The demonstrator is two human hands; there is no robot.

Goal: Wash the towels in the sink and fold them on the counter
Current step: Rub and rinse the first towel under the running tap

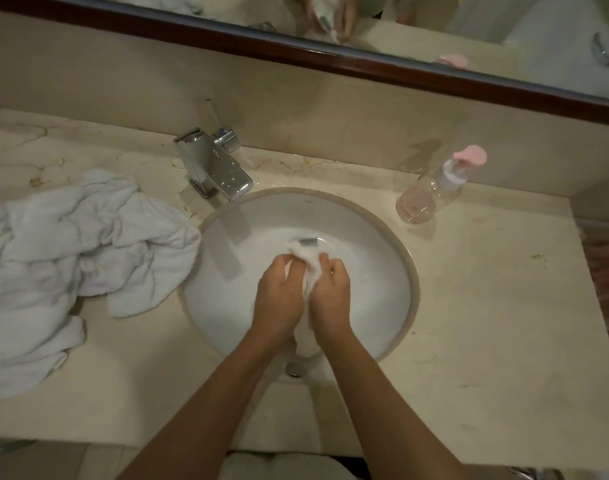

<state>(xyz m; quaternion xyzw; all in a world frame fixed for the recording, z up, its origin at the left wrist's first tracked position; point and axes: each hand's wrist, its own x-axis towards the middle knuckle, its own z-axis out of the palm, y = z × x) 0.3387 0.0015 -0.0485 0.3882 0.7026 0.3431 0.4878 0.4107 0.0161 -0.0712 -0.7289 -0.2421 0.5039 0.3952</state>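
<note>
A small white towel (309,271) is bunched between both my hands over the round white sink (227,299). My left hand (280,296) grips its left side with curled fingers, and my right hand (331,294) grips its right side. Part of the cloth hangs down between my wrists. A heap of crumpled white towels (71,258) lies on the marble counter (486,323) left of the sink, one corner drooping over the rim.
A chrome faucet (214,164) stands behind the sink at the left. A clear pump bottle with a pink top (434,188) sits at the back right. A mirror with a dark frame (331,60) runs along the wall.
</note>
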